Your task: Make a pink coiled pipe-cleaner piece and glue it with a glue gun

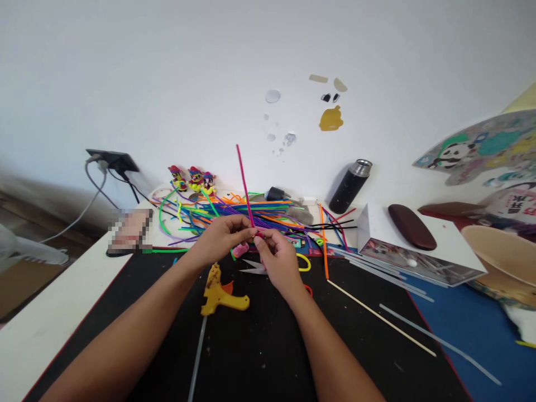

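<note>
The white worktop [50, 324] carries a black mat [259, 352], and on the mat lies a yellow glue gun [221, 294], with small scissors [253, 267] just to its right and a pink coil [240, 250] just beyond it. Farther beyond the glue gun spreads a pile of coloured pipe cleaners [234, 211], with three small figurines [192, 178] at the wall. Well to the glue gun's right lie a thin wooden stick [381, 318], clear glue sticks [439, 342], a white box [377, 226] and a blue mat [473, 329], and a black flask [349, 188] stands beyond them.
</note>
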The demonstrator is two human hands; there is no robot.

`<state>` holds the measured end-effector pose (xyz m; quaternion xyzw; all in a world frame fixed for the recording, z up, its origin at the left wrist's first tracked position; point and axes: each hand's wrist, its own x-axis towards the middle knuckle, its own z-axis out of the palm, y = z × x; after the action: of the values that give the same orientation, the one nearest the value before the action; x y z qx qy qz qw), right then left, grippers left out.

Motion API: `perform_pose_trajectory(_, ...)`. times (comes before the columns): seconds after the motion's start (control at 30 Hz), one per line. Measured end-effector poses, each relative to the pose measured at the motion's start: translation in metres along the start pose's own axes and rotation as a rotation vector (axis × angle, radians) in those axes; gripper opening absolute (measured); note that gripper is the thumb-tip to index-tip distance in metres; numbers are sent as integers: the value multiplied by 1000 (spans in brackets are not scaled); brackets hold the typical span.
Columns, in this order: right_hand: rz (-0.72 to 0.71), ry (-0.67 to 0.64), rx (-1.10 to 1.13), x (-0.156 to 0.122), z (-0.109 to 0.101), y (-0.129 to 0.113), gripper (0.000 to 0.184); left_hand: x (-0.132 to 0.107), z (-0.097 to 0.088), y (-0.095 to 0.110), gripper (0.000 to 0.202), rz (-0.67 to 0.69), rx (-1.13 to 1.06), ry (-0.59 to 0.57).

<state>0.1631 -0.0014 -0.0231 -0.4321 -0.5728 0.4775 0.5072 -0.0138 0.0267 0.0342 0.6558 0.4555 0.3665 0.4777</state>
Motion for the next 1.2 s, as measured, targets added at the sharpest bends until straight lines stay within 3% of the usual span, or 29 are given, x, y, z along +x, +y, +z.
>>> perform_pose_trajectory(0.37, 37, 67, 154, 2, 0, 0, 34, -1, 2, -1, 42, -86, -80, -59)
perform_pose_trajectory(0.53, 50, 70, 206, 2, 0, -2, 36, 0, 1, -2, 43, -76, -78, 33)
perform_pose_trajectory(0.63, 57, 76, 216, 2, 0, -2, 36, 0, 1, -3, 42, -75, -77, 13)
perform_pose_trajectory(1.0, 23, 83, 126, 2, -3, 0, 29, 0, 2, -5, 34, -85, -93, -27)
perform_pose_trajectory(1.2, -16, 77, 2, 2, -4, -4, 25, 0, -4, -7, 39, -79, -28, -40)
